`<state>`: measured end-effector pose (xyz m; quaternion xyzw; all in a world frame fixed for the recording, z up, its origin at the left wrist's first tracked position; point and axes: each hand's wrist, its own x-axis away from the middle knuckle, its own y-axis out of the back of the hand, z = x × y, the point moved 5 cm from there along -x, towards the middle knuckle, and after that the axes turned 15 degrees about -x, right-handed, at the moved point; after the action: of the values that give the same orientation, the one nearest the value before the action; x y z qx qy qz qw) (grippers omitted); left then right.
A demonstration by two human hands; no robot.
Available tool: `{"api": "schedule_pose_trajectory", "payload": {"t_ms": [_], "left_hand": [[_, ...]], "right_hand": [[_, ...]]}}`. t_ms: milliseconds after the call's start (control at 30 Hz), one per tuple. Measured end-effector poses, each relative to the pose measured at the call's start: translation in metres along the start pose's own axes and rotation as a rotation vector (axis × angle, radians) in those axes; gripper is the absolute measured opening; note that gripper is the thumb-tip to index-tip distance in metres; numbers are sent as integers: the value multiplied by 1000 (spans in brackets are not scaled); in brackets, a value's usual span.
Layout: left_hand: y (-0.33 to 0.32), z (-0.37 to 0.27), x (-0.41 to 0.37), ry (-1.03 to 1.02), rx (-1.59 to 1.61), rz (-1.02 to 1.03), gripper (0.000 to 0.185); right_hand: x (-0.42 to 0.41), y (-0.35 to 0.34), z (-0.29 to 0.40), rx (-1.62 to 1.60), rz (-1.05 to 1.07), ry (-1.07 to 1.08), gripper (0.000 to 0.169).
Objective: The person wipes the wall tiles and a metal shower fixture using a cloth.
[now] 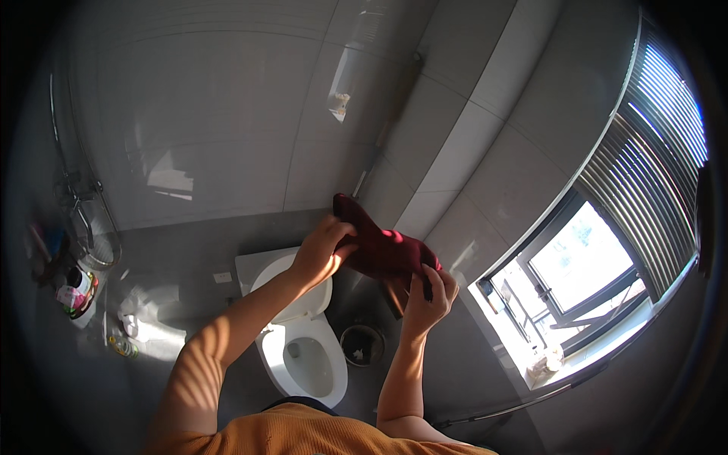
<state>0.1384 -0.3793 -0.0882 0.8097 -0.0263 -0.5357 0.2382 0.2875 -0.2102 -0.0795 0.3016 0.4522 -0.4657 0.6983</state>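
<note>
A dark red sock-like cloth garment (380, 245) is stretched sideways in the air between my two hands. My left hand (323, 250) pinches its left part between thumb and fingers, below a narrow end that points up. At the lower right corner, my right hand (433, 291) grips the fabric's edge with thumb and fingertips. Sunlight falls on the cloth's middle. Beneath my left forearm stands a white toilet (311, 359) with its lid raised, partly hidden by that arm.
A round waste bin (363, 344) stands right of the toilet. To the right are an open window (580, 259), slatted blinds (637, 159) and a metal rail (506, 406). At left, a shower fitting (79, 199) hangs above several bottles, one a yellow-green bottle (123, 346).
</note>
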Motion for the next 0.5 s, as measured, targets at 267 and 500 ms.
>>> {"api": "schedule_pose_trajectory", "payload": {"t_ms": [267,500], "left_hand": [[-20,23,-29,6,-67,-2,34],[-57,32,-72,-82,3,-50,31]], "right_hand": [[-10,-33,-35,-109,-20,-85,23],[-32,-41,-64,-49,-113,-51,24]]}}
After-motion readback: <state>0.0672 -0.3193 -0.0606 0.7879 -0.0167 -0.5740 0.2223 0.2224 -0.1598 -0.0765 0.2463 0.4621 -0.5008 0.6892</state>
